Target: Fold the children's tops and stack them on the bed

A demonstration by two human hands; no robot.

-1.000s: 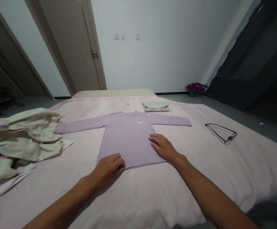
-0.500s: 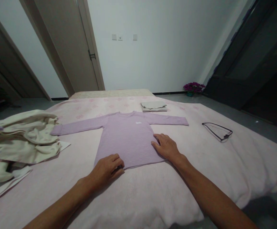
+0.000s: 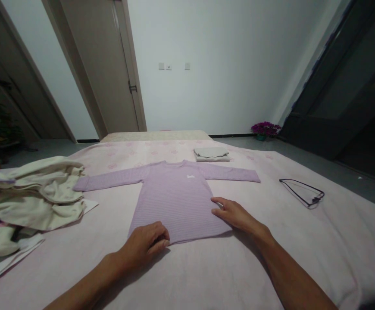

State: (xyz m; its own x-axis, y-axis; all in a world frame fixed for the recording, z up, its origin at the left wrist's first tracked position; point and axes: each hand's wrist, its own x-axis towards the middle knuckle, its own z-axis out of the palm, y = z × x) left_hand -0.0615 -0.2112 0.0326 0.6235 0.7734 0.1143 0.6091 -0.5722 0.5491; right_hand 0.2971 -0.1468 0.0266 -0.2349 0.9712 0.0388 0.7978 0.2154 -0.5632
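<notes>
Here on my feed, the purple shirt (image 3: 177,200) lies flat on the bed (image 3: 194,275), straight ahead of the left hand (image 3: 147,242) and forward-left of the right hand (image 3: 239,217). Its body runs away from both hands, hem nearest, collar (image 3: 174,163) farthest; the sleeves spread crosswise, well beyond my fingers, and that's the long span.

Left is the nearer to the hem, right there at its left part, fingers curled in; whether they pinch any cloth, I can't tell. Right sits at the shirt's right side edge, a little farther forward than left, thumb and forefinger parted, open, nothing gripped that I can see.

Forward-left of my left hand, a heap of clothes (image 3: 51,187) sits beside the left cuff. Far ahead of both hands, folded cloth (image 3: 211,157) lies just past the right shoulder.
</notes>
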